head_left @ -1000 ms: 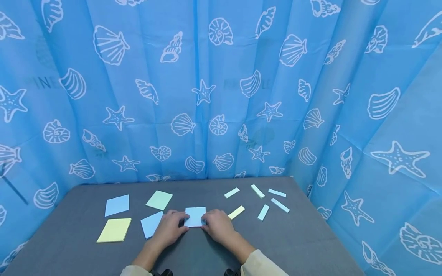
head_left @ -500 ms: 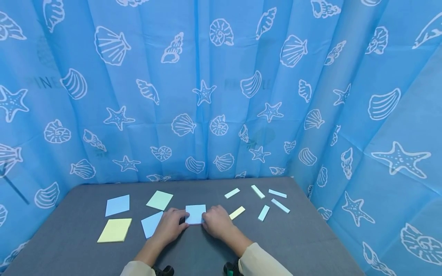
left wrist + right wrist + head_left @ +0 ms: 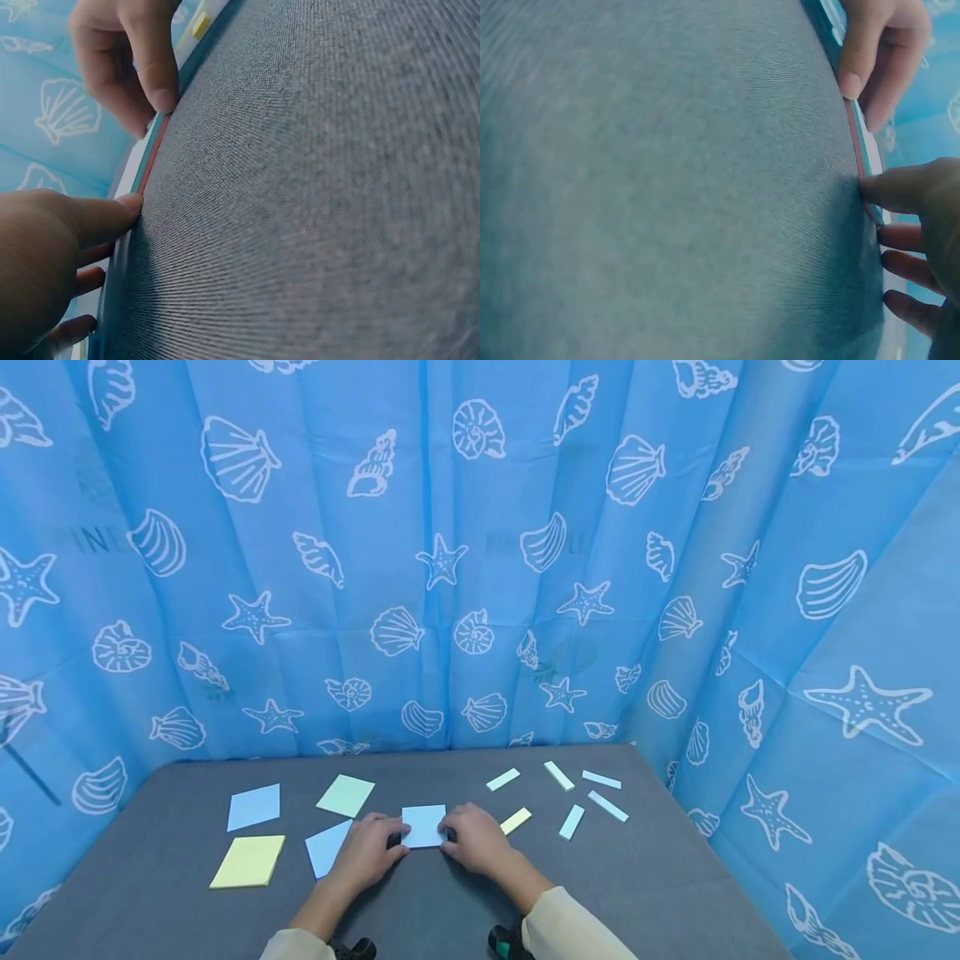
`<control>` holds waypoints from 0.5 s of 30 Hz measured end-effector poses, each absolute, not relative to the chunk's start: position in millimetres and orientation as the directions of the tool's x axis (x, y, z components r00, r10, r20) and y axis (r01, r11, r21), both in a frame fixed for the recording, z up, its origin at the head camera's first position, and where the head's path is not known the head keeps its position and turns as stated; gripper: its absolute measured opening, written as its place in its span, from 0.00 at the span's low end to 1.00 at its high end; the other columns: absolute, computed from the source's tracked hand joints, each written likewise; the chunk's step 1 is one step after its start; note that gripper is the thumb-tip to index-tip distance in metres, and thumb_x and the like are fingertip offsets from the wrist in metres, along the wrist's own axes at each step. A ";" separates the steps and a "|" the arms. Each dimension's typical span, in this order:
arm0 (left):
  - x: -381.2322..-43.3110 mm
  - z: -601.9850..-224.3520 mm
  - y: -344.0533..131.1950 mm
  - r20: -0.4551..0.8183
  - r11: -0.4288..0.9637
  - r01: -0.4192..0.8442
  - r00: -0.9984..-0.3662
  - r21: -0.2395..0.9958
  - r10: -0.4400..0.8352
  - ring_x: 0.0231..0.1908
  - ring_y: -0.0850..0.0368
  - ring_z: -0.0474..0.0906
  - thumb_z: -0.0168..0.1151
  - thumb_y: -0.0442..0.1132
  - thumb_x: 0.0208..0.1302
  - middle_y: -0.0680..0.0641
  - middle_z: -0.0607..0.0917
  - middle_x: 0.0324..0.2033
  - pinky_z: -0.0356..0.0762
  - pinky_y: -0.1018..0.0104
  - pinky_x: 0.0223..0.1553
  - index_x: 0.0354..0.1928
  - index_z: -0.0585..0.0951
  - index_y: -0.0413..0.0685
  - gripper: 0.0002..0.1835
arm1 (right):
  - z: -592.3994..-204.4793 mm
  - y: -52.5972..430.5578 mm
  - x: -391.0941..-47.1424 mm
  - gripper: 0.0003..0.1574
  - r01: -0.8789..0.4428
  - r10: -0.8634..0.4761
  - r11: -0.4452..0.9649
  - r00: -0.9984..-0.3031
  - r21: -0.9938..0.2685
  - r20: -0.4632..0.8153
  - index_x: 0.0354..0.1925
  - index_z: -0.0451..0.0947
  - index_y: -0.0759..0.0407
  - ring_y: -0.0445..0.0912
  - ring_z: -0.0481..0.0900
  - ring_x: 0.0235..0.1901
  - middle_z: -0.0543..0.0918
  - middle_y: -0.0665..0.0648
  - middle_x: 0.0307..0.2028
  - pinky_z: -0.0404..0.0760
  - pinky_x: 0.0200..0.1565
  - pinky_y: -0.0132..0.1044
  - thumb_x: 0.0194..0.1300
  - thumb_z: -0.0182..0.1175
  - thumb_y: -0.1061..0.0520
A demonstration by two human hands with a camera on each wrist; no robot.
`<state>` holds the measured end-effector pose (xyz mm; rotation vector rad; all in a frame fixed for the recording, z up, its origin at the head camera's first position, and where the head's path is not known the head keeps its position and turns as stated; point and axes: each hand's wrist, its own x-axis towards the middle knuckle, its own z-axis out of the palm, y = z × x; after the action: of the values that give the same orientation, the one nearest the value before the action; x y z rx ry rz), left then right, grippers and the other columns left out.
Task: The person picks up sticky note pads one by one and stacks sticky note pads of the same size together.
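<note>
A square light-blue sticky note pad (image 3: pixel 423 825) lies on the grey cloth in the middle. A thin red layer (image 3: pixel 153 154) shows along the bottom of its near edge in the wrist views. My left hand (image 3: pixel 367 852) holds the pad's left side, thumb at the near corner and index finger farther up. On the opposite side, my right hand (image 3: pixel 474 839) grips the right edge between thumb and index finger. In the right wrist view, the right thumb (image 3: pixel 892 189) touches the near edge while the other fingers reach beyond it.
Left of the hands lie blue notes (image 3: pixel 254 807), a yellow pad (image 3: pixel 248 861), a green pad (image 3: pixel 346 796) and another blue pad (image 3: pixel 327 848) partly behind the left hand. Several narrow strips, including a yellow one (image 3: pixel 515 821), lie to the right. A blue curtain (image 3: pixel 442 610) hangs behind.
The pad has shifted slightly away from the body. My right hand has moved slightly forward along its edge; the left hand has stayed nearly in place.
</note>
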<state>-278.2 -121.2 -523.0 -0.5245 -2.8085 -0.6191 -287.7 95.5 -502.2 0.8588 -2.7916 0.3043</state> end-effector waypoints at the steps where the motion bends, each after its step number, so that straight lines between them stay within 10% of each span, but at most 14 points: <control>1: -278.1 -522.9 -121.0 0.279 0.849 0.382 -0.915 0.364 0.292 0.51 0.49 0.77 0.73 0.45 0.55 0.50 0.85 0.49 0.71 0.44 0.53 0.49 0.87 0.54 0.18 | -503.6 96.3 -287.9 0.14 -0.549 -0.501 0.813 -0.829 -0.194 0.249 0.44 0.85 0.51 0.43 0.76 0.41 0.83 0.48 0.40 0.78 0.45 0.39 0.61 0.68 0.48; 15: -277.5 -522.9 -119.9 0.259 0.869 0.351 -0.927 0.350 0.270 0.53 0.48 0.76 0.72 0.47 0.56 0.50 0.84 0.51 0.70 0.43 0.53 0.50 0.86 0.55 0.19 | -518.7 96.0 -294.9 0.25 -0.500 -0.434 0.772 -0.866 -0.393 0.250 0.54 0.81 0.53 0.52 0.72 0.58 0.79 0.56 0.56 0.70 0.56 0.52 0.62 0.67 0.44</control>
<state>-277.5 -119.9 -522.9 -0.4771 -2.8393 -0.5876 -294.9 96.0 -518.7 0.7474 -2.8190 0.6873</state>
